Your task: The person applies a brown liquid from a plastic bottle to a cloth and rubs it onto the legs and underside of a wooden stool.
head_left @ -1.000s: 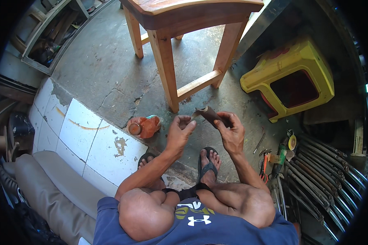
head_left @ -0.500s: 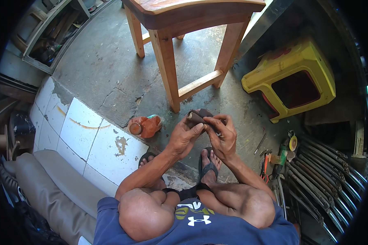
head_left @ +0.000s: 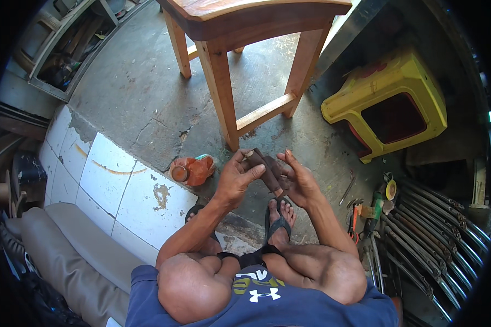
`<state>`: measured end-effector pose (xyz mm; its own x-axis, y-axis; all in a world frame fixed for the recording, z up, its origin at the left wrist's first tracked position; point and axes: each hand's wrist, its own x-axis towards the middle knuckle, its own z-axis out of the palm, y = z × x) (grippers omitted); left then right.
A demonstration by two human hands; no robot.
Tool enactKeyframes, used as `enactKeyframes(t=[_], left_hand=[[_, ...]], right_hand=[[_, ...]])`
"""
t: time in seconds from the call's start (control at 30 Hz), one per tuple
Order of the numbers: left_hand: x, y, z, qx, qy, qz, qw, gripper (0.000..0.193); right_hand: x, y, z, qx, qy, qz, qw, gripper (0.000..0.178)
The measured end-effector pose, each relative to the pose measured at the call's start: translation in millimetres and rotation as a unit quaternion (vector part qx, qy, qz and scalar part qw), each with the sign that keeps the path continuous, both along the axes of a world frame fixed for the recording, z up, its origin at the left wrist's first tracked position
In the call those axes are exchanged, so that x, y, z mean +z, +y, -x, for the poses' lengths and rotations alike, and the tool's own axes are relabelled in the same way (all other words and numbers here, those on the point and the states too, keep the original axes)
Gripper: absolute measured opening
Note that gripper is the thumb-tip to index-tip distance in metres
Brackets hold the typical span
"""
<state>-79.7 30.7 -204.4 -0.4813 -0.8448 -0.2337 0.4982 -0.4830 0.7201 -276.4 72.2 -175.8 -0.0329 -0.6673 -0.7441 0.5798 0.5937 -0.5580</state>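
Observation:
A dark brown sheet point(head_left: 267, 175), which looks like sandpaper, is wrapped around a small pale wooden block whose ends show at its top and bottom. My left hand point(head_left: 235, 179) grips it at its upper left, the thumb pressed along its face. On its other side my right hand point(head_left: 301, 182) is open, fingers apart, close against a loose flap of the sheet; whether it touches the flap I cannot tell. Just beyond my hands stands a wooden stool point(head_left: 218, 82) with a thick, shaped seat. An orange-brown plastic bottle point(head_left: 192, 170) lies on the floor left of my left hand.
A yellow plastic stool point(head_left: 387, 106) lies on its side at the right. Below it are a green power tool point(head_left: 377, 206) and a stack of metal tubes point(head_left: 436, 240). Grey-brown padded rolls point(head_left: 76, 256) lie at lower left, beside white floor tiles point(head_left: 112, 174).
My right hand has let go of its pinch and drawn slightly away, fingers opening. The wrapped block has turned more upright and come lower, still in my left hand.

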Motion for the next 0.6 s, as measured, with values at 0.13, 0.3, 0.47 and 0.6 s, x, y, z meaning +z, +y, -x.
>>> enactKeyframes(t=[0.13, 0.3, 0.47, 0.6], left_hand=[[-5, 1, -5, -0.035, -0.032, -0.029, 0.998, 0.036], [7, -2, -6, -0.065, 0.110, -0.102, 0.986, 0.031], [1, -8, 3, 0.044, 0.007, -0.058, 0.997, 0.027], [1, -8, 6, 0.090, 0.019, -0.053, 0.994, 0.029]], right_hand=[[4, -5, -3, -0.017, 0.073, 0.161, 0.984, 0.063], [-23, -11, 11, 0.000, 0.030, 0.195, 0.980, 0.051], [-25, 12, -28, 0.028, -0.094, 0.211, 0.973, 0.036], [-30, 9, -24, 0.052, -0.110, 0.144, 0.982, 0.033]])
